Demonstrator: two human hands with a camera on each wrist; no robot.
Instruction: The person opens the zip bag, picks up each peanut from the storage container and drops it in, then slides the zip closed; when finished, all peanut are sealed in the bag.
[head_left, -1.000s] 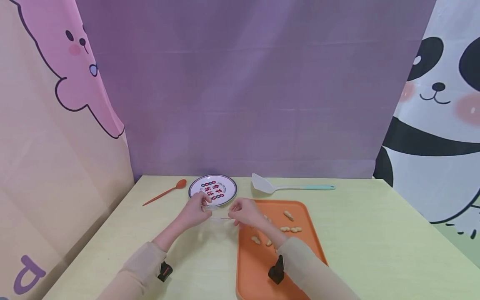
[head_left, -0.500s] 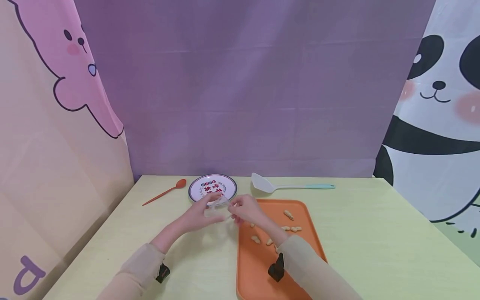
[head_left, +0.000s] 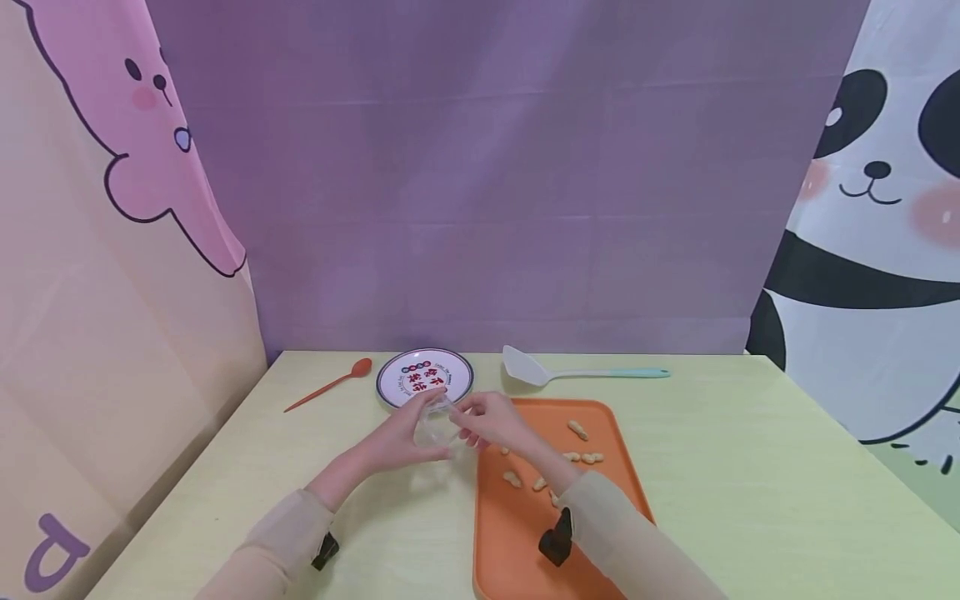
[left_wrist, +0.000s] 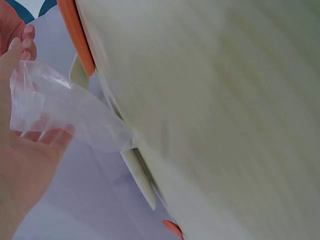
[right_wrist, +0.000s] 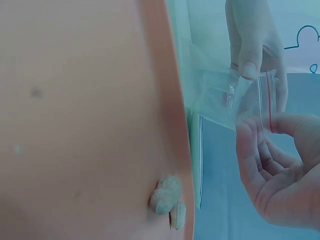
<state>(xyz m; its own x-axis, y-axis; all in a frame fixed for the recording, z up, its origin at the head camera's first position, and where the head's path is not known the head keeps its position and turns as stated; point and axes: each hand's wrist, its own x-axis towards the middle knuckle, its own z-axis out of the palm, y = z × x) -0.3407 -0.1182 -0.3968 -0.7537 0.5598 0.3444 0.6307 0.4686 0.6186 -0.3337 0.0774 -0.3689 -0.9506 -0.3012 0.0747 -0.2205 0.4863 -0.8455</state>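
Head view: clear bag (head_left: 437, 427) now spread wider.
Left hand (head_left: 397, 433) holds it, right hand (head_left: 491, 419) pinches its edge; probably opening.

There are two hands (head_left: 397, 435), at least six peanuts (head_left: 577, 430), and one bag (head_left: 437, 425), tray (head_left: 513, 542), plate (head_left: 459, 377), spoon (head_left: 333, 385) and spatula (head_left: 585, 374) each.

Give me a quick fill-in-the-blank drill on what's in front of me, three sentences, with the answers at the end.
1. The right hand pinches the clear plastic bag beside a stripe coloured ____.
2. Scattered on the orange tray are unshelled ____.
3. In the head view, the plate lies between the spatula and the reddish ____.

Missing words: red; peanuts; spoon.
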